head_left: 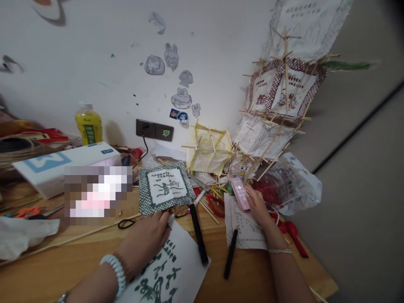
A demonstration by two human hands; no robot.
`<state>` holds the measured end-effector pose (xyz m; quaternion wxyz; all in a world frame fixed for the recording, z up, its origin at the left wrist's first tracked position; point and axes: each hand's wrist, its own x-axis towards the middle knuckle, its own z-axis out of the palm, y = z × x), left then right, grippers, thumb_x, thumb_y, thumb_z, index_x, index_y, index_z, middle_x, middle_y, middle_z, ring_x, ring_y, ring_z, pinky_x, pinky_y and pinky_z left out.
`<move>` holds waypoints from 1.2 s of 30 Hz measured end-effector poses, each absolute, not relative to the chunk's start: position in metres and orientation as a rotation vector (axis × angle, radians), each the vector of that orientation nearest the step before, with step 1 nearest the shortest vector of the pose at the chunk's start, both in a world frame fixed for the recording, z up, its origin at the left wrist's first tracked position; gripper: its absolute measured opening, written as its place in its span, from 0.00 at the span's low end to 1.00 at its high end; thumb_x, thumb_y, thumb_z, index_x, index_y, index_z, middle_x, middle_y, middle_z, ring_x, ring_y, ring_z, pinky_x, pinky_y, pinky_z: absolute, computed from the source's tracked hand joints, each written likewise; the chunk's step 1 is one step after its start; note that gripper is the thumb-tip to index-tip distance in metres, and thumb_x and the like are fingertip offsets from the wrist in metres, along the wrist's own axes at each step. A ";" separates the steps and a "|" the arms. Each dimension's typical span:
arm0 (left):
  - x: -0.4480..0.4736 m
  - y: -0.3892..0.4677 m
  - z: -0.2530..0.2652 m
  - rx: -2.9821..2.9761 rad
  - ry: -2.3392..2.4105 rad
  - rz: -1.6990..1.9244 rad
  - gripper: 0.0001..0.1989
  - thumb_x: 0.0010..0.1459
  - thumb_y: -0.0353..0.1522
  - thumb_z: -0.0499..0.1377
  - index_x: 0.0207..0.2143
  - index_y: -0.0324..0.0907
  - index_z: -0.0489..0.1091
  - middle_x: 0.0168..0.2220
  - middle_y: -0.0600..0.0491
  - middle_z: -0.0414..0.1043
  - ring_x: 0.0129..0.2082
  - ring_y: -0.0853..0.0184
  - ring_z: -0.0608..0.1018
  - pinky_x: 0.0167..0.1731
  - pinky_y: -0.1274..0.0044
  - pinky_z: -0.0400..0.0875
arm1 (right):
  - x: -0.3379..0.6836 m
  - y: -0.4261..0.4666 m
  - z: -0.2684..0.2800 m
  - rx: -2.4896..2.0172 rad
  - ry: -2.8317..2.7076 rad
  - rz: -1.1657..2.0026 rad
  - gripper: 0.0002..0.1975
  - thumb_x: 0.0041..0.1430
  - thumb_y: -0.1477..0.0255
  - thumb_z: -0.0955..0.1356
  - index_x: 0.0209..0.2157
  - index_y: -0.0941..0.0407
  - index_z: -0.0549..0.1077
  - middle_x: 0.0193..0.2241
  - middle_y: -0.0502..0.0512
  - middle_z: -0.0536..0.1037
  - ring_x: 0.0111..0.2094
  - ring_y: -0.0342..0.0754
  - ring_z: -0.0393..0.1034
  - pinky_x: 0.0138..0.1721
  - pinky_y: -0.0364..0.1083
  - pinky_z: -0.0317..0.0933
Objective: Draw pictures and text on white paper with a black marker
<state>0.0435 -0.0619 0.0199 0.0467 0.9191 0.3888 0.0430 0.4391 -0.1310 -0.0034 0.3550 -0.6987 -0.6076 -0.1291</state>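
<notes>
My left hand [151, 233], with a pale blue bead bracelet, rests on the upper left edge of a white sheet [189, 248] bearing dark green drawing and writing. Its fingers are bent together; whatever they may hold is hidden. Just above lies a small drawing with a green lattice border [168, 185]. My right hand [256, 206] reaches over a pink phone [240, 194], its fingers extended and touching the lit keypad screen. The phone lies partly on another drawn sheet [244, 225]. Between my hands are a black marker [198, 235] and a shorter black pen [231, 254].
A stick-and-paper lantern tower [285, 88] leans at the right beside a yellow paper frame [210, 149]. Scissors [202, 185] and thin sticks lie behind the sheets. At left are a white box [67, 164], orange-handled scissors [30, 211] and a yellow drink bottle [89, 126].
</notes>
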 end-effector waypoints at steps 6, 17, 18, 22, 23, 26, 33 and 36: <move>0.045 -0.062 0.023 2.802 1.192 0.101 0.15 0.63 0.30 0.45 0.45 0.35 0.67 0.41 0.40 0.72 0.40 0.52 0.76 0.41 0.63 0.69 | 0.437 -0.132 0.000 -1.815 -1.566 -0.319 0.27 0.66 0.55 0.53 0.54 0.58 0.68 0.50 0.64 0.72 0.51 0.58 0.62 0.54 0.60 0.57; 0.044 -0.063 0.020 2.816 1.200 0.142 0.14 0.62 0.29 0.46 0.43 0.35 0.68 0.39 0.41 0.72 0.38 0.51 0.77 0.39 0.62 0.70 | 0.421 -0.134 0.011 -1.756 -1.674 -0.280 0.25 0.67 0.56 0.54 0.53 0.54 0.69 0.49 0.60 0.73 0.52 0.56 0.63 0.54 0.56 0.57; 0.044 -0.062 0.020 2.817 1.194 0.143 0.14 0.63 0.29 0.45 0.43 0.35 0.68 0.39 0.40 0.72 0.38 0.51 0.77 0.39 0.61 0.70 | 0.420 -0.134 0.011 -1.744 -1.683 -0.284 0.25 0.67 0.56 0.54 0.53 0.54 0.69 0.50 0.60 0.73 0.52 0.56 0.63 0.55 0.56 0.57; 0.043 -0.061 0.017 2.822 1.177 0.153 0.14 0.63 0.30 0.46 0.45 0.35 0.68 0.41 0.40 0.72 0.39 0.52 0.76 0.40 0.62 0.70 | 0.416 -0.133 0.013 -1.697 -1.759 -0.268 0.25 0.67 0.56 0.54 0.53 0.54 0.69 0.49 0.60 0.73 0.52 0.56 0.63 0.54 0.56 0.58; 0.043 -0.061 0.017 2.823 1.175 0.156 0.14 0.63 0.30 0.46 0.46 0.35 0.67 0.42 0.40 0.71 0.39 0.52 0.76 0.40 0.61 0.69 | 0.416 -0.133 0.013 -1.691 -1.765 -0.264 0.25 0.67 0.57 0.54 0.52 0.55 0.70 0.49 0.60 0.74 0.52 0.56 0.64 0.54 0.56 0.58; 0.044 -0.060 0.016 2.828 1.171 0.157 0.14 0.62 0.30 0.47 0.46 0.35 0.67 0.42 0.40 0.71 0.40 0.51 0.76 0.41 0.61 0.69 | 0.415 -0.134 0.016 -1.674 -1.699 -0.294 0.24 0.67 0.58 0.54 0.52 0.55 0.70 0.48 0.61 0.74 0.51 0.56 0.64 0.53 0.57 0.59; 0.044 -0.058 0.016 2.833 1.162 0.157 0.14 0.62 0.30 0.45 0.43 0.36 0.68 0.40 0.41 0.71 0.38 0.52 0.76 0.39 0.61 0.69 | 0.435 -0.136 0.011 -1.689 -1.439 -0.355 0.23 0.63 0.60 0.60 0.54 0.58 0.67 0.49 0.65 0.73 0.53 0.58 0.62 0.56 0.61 0.56; 0.043 -0.059 0.015 2.830 1.171 0.157 0.15 0.62 0.30 0.45 0.44 0.35 0.68 0.40 0.41 0.71 0.38 0.51 0.76 0.39 0.61 0.69 | 0.448 -0.141 0.007 -1.779 -1.463 -0.254 0.25 0.59 0.61 0.63 0.55 0.57 0.66 0.52 0.65 0.71 0.54 0.59 0.61 0.56 0.62 0.55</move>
